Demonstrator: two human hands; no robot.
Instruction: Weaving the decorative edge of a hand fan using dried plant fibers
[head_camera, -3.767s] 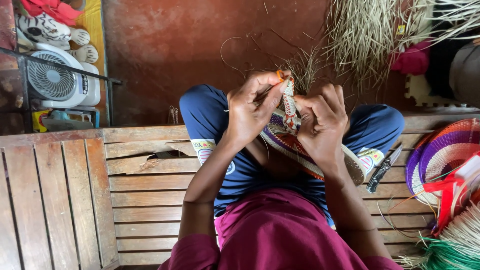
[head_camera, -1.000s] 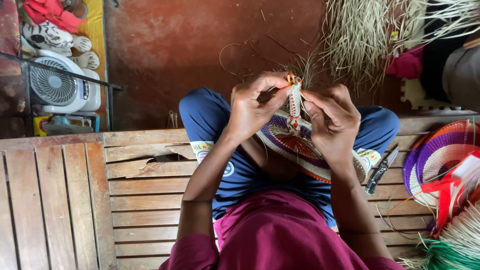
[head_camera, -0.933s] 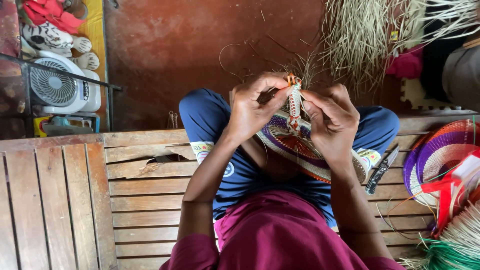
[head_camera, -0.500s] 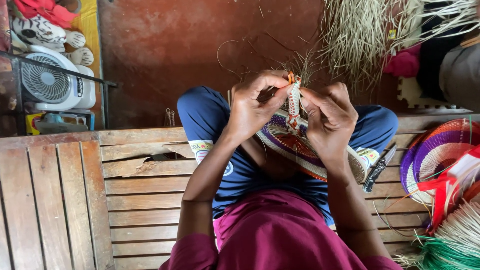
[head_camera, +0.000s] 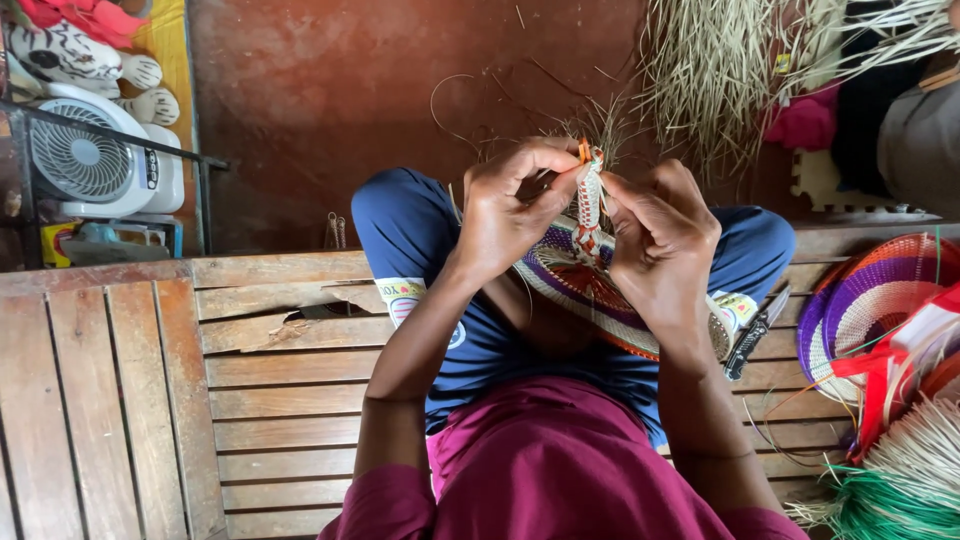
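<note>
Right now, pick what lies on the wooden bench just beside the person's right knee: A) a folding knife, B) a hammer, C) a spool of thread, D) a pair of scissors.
A: a folding knife with a dark handle lies on the wooden bench next to the right knee, below the woven disc that both hands work on.

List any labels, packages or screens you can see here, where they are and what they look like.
Shorts patch: on the left leg hem, rectangular, cream with coloured print.
Second patch: on the right leg hem, same look.
Fan panel: on the white fan's side, narrow dark strip.
No screens or packages.
</note>
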